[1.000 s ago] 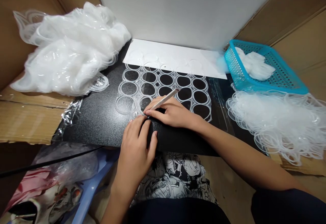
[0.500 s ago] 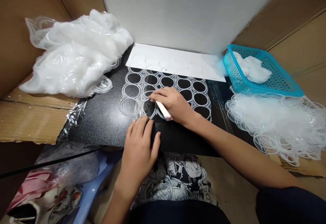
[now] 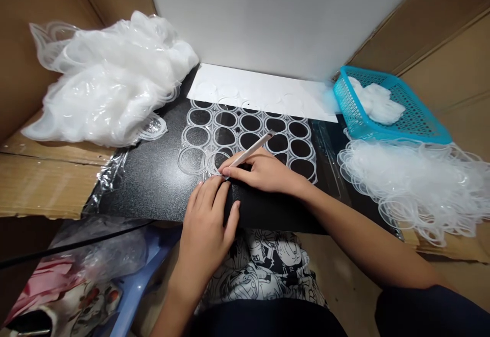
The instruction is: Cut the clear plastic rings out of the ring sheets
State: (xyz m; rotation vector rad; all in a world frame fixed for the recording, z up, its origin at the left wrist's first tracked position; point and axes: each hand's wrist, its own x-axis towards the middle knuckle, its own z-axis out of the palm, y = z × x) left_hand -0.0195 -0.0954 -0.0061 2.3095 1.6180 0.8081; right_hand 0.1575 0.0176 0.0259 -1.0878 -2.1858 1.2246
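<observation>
Right hand (image 3: 264, 169) is pinched on a slim white tool (image 3: 250, 151), lower end at the front edge of the clear ring-patterned sheet (image 3: 250, 131), upper end tilted up to the right. Sheet lies mid-tabletop (image 3: 133, 186), between the person and the white paper (image 3: 264, 86). Left hand (image 3: 206, 214) is palm-down, fingers extended, tips just beside the right's; can't tell if they press the sheet.

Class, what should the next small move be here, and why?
Perhaps work the stick along the ring at its low end: the right hand grips it there, and the left hand lies palm-down close by, able to steady the sheet.
</observation>
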